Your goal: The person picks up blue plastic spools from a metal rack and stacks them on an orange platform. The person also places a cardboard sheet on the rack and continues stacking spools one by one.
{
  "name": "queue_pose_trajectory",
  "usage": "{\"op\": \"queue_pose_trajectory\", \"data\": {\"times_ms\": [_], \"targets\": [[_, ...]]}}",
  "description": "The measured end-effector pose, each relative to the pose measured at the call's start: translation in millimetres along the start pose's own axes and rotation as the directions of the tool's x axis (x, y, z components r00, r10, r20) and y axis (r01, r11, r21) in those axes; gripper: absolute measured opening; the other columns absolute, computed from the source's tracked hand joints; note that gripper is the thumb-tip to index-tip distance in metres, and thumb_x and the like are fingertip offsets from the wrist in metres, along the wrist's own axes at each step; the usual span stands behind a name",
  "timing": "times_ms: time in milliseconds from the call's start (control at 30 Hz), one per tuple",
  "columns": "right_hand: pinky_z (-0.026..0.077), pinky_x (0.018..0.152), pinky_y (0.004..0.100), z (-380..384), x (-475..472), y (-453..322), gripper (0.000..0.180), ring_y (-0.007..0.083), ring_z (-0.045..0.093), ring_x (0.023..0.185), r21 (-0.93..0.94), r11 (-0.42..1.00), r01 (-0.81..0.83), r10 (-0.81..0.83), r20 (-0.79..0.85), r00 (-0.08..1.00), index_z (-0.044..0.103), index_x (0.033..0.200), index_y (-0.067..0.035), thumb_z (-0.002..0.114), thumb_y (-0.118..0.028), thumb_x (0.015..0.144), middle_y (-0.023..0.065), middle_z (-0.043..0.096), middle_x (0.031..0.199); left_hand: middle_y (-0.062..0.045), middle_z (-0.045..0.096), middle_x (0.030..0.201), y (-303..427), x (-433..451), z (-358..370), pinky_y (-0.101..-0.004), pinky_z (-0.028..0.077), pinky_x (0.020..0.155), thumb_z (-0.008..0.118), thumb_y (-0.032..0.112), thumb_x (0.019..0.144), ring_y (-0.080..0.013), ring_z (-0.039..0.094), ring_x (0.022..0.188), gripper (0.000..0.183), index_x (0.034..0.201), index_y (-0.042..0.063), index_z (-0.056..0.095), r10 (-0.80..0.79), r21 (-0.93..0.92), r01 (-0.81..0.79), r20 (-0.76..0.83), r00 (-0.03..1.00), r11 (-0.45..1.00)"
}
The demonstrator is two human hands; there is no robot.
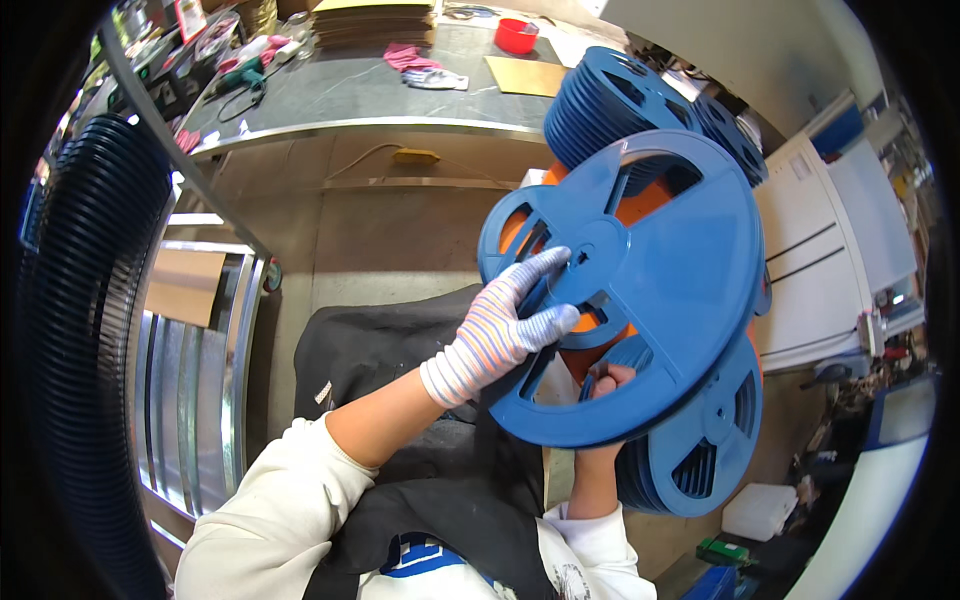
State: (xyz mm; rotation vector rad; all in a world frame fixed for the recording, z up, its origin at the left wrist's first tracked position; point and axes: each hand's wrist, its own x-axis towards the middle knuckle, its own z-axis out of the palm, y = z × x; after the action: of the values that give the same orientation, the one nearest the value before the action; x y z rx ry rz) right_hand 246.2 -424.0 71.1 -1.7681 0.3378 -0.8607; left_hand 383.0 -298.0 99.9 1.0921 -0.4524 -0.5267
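Observation:
A large blue plastic reel (675, 247) with cut-out windows is tilted in front of me. My left hand (506, 326), in a striped knit glove, lies at its left side, with thumb and fingers spread near the hub. My right hand (611, 381) is bare and mostly hidden behind the reel; its fingertips show through the lower window, seemingly around a small dark thing at the reel's edge of that opening. What exactly it grips is unclear. Behind lie a stack of blue reels (577, 112), a smaller-looking blue reel (491, 232) and, below right, more stacked reels (675, 457).
An orange surface (641, 206) shows beneath the reels. The grey worktable (337, 94) ahead bears gloves, a red container (515, 36), cardboard sheets and a green power tool (246, 75). Black ringed stacks (90, 337) and a metal-framed cart (236, 390) stand left; a white cabinet (806, 277) stands right.

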Motion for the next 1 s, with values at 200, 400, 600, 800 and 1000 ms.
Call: {"op": "queue_pose_trajectory", "data": {"times_ms": [200,400,600,800,1000], "targets": [[0.055,0.080,0.0321,20,7,-13,0.017,0.0168,0.064,0.084,-0.200,0.976,0.081,-0.043,0.189,0.981,0.061,0.100,0.000,0.059,-0.017,0.102,0.0109,0.062,0.090,-0.015,0.053,0.143,11,-21,-10,-0.0397,0.038,0.115,0.082,0.032,0.086,-0.0254,0.051,0.133,0.078,0.150,0.007,0.046,0.048,-0.025,-0.049,-0.016,0.999,0.998],[0.047,0.068,0.0306,9,-8,-11,0.011,0.0197,0.057,0.072,-0.409,0.771,0.489,-0.330,0.401,0.855,0.063,0.099,-0.001,0.061,-0.012,0.096,0.0121,0.056,0.080,-0.015,0.055,0.141,16,-22,-13,-0.0398,0.039,0.115,0.081,0.030,0.087,-0.0259,0.051,0.132,0.074,0.150,0.009,0.047,0.061,-0.057,-0.062,-0.015,0.998,0.996],[0.046,0.073,0.0311,0,-1,-5,0.024,0.0162,0.056,0.080,-0.366,0.898,0.246,-0.218,0.118,0.969,0.062,0.103,0.001,0.059,-0.022,0.103,0.0095,0.061,0.092,-0.014,0.057,0.139,19,-24,-8,-0.0392,0.041,0.112,0.079,0.028,0.088,-0.0241,0.052,0.131,0.073,0.150,0.007,0.047,0.052,-0.069,-0.052,0.008,0.999,0.996],[0.034,0.062,0.0225,7,5,-22,0.021,0.0082,0.044,0.071,0.155,0.982,0.104,-0.108,0.017,0.994,0.061,0.099,-0.003,0.057,-0.023,0.105,0.0024,0.054,0.088,-0.014,0.062,0.133,21,-31,-34,-0.0372,0.052,0.102,0.073,0.033,0.094,-0.0251,0.064,0.119,0.064,0.146,0.003,0.050,-0.098,-0.613,0.187,0.176,0.980,0.768],[0.030,0.054,0.0197,6,3,-29,0.027,0.0058,0.037,0.061,0.302,0.951,0.070,-0.048,-0.079,0.996,0.059,0.095,-0.004,0.048,-0.025,0.110,0.0003,0.046,0.074,-0.025,0.058,0.135,-4,-30,-57,-0.0537,0.051,0.107,0.065,0.047,0.096,-0.0355,0.062,0.122,0.072,0.144,-0.003,0.048,0.045,-0.908,0.327,0.350,0.936,0.260]]}}
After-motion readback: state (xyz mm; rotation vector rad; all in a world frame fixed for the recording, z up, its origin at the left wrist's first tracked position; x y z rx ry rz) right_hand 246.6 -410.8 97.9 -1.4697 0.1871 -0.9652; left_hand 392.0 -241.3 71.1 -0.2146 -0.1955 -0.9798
